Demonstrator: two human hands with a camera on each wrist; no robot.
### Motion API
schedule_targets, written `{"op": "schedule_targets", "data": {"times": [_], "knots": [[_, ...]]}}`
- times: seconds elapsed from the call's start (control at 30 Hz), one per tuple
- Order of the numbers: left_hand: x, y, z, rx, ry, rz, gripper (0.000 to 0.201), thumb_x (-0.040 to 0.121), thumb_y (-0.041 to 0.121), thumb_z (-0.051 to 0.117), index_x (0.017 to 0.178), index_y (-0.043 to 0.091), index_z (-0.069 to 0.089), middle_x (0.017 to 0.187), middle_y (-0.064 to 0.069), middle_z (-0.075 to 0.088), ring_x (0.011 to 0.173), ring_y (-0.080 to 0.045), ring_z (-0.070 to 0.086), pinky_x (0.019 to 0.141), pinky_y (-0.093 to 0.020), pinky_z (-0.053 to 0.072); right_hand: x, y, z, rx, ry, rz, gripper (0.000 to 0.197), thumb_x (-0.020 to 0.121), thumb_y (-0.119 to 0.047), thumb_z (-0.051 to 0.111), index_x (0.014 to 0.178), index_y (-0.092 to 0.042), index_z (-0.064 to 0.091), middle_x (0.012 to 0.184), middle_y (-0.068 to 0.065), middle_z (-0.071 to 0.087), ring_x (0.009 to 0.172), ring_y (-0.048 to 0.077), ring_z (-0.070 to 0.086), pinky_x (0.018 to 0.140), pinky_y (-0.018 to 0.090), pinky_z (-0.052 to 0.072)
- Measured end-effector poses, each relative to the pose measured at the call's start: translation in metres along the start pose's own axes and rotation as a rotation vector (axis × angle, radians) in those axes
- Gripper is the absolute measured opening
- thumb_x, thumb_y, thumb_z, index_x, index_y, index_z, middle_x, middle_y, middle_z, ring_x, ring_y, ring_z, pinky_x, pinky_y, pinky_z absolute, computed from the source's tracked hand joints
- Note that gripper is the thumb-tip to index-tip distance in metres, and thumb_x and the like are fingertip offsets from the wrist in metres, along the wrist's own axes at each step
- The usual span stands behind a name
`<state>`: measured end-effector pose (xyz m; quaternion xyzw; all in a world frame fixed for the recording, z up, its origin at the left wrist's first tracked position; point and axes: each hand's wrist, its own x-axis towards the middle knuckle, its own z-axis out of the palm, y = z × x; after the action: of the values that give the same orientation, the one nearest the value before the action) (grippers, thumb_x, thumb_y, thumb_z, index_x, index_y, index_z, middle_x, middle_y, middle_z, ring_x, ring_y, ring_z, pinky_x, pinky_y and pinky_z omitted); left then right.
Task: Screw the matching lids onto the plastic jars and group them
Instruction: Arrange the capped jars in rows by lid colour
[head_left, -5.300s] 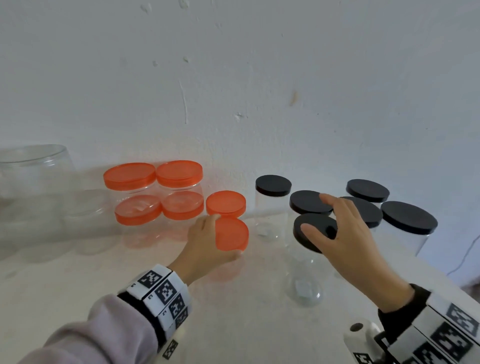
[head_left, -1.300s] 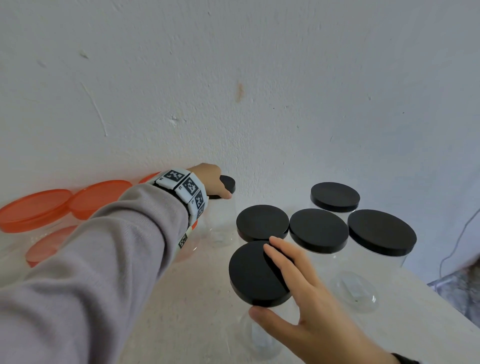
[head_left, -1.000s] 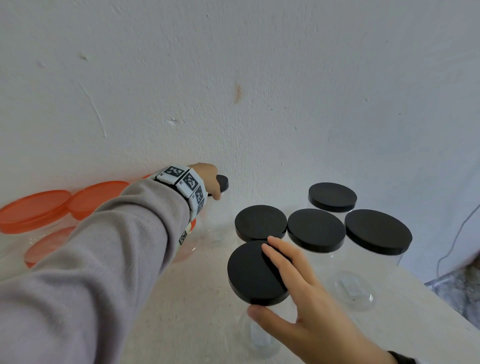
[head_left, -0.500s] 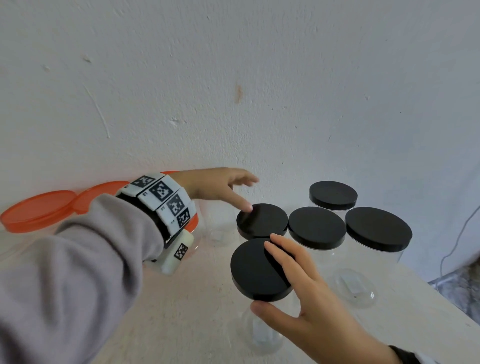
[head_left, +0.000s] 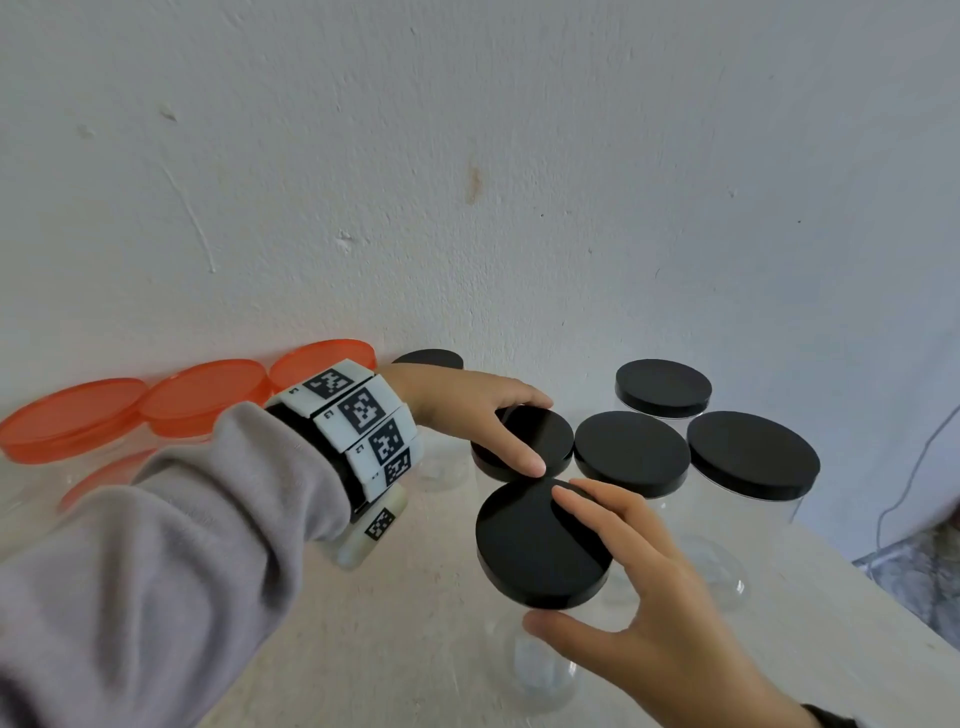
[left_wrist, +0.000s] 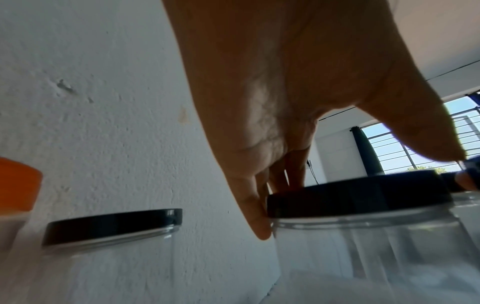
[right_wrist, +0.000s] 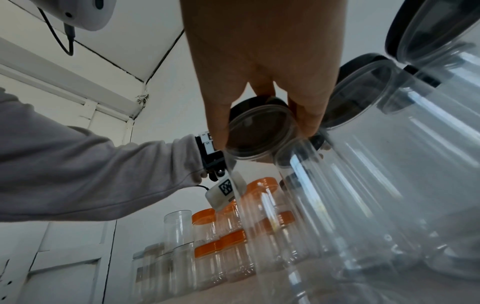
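Both hands are clamping black lids: the right hand (head_left: 660, 608) is curling thumb and fingers round the nearest black lid (head_left: 540, 545) on its clear jar (right_wrist: 272, 195), while the left hand (head_left: 467, 410), off the small back jar (head_left: 428, 359) a second ago, is now pinching the neighbouring black lid (head_left: 540, 436). That is signalling grouping under way. Orange-lidded jars (head_left: 202, 389) are lining the white wall (head_left: 467, 156) on the pale tabletop (head_left: 405, 623); a barred window (left_wrist: 415, 148) is showing beyond.

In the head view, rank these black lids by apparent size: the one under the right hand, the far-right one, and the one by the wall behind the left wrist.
1. Lid under the right hand and far-right lid: alike; nearness makes ranking unsure.
2. Lid by the wall: smallest, farthest, partly hidden.
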<state>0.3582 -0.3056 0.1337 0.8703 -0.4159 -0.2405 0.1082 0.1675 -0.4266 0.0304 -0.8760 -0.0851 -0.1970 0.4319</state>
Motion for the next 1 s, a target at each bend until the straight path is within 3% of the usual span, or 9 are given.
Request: {"op": "schedule_targets", "data": {"times": [0.27, 0.37, 0.47, 0.7, 0.83, 1.0], "knots": [[0.010, -0.004, -0.004, 0.168, 0.103, -0.023, 0.070, 0.080, 0.049, 0.067, 0.140, 0.029, 0.039, 0.134, 0.013, 0.042, 0.115, -0.008, 0.042, 0.097, -0.027, 0.038, 0.000, 0.002, -0.008, -0.026, -0.058, 0.024, 0.077, 0.064, -0.048, 0.082, 0.124, -0.055, 0.034, 0.130, -0.043, 0.026, 0.126, -0.020, 0.022, 0.092, -0.005, 0.024], [0.022, -0.007, -0.006, 0.262, 0.215, -0.029, 0.065, 0.080, 0.048, 0.065, 0.136, 0.023, 0.043, 0.128, 0.004, 0.045, 0.112, -0.014, 0.046, 0.091, -0.029, 0.043, 0.005, 0.001, -0.008, -0.042, -0.127, 0.044, 0.077, 0.066, -0.051, 0.080, 0.123, -0.059, 0.027, 0.127, -0.049, 0.017, 0.124, -0.024, 0.017, 0.090, -0.007, 0.023], [0.039, -0.013, -0.009, 0.262, 0.328, -0.077, 0.072, 0.078, 0.049, 0.066, 0.138, 0.019, 0.041, 0.129, 0.000, 0.042, 0.113, -0.018, 0.045, 0.094, -0.035, 0.044, 0.009, 0.000, -0.008, -0.053, -0.158, 0.039, 0.078, 0.068, -0.053, 0.078, 0.122, -0.061, 0.024, 0.123, -0.053, 0.012, 0.123, -0.025, 0.015, 0.089, -0.007, 0.022], [0.070, -0.027, -0.019, 0.189, 0.547, -0.144, 0.069, 0.074, 0.046, 0.069, 0.129, 0.013, 0.046, 0.121, -0.004, 0.048, 0.107, -0.019, 0.048, 0.087, -0.032, 0.045, 0.017, 0.002, -0.010, -0.037, -0.181, 0.042, 0.077, 0.068, -0.053, 0.078, 0.122, -0.060, 0.022, 0.120, -0.053, 0.011, 0.123, -0.026, 0.014, 0.089, -0.006, 0.022], [0.081, -0.032, -0.020, 0.181, 0.542, -0.202, 0.057, 0.076, 0.046, 0.067, 0.118, 0.011, 0.050, 0.112, -0.005, 0.050, 0.100, -0.020, 0.049, 0.078, -0.030, 0.044, 0.019, 0.002, -0.011, -0.040, -0.191, 0.027, 0.077, 0.067, -0.056, 0.075, 0.125, -0.058, 0.023, 0.123, -0.052, 0.011, 0.125, -0.024, 0.015, 0.092, -0.005, 0.021], [0.086, -0.036, -0.021, 0.206, 0.508, -0.209, 0.041, 0.085, 0.042, 0.059, 0.103, 0.005, 0.058, 0.112, -0.009, 0.047, 0.095, -0.020, 0.048, 0.077, -0.029, 0.041, 0.018, 0.002, -0.011, -0.040, -0.199, 0.028, 0.078, 0.068, -0.055, 0.076, 0.125, -0.058, 0.023, 0.126, -0.049, 0.013, 0.125, -0.024, 0.015, 0.094, -0.005, 0.021]]}}
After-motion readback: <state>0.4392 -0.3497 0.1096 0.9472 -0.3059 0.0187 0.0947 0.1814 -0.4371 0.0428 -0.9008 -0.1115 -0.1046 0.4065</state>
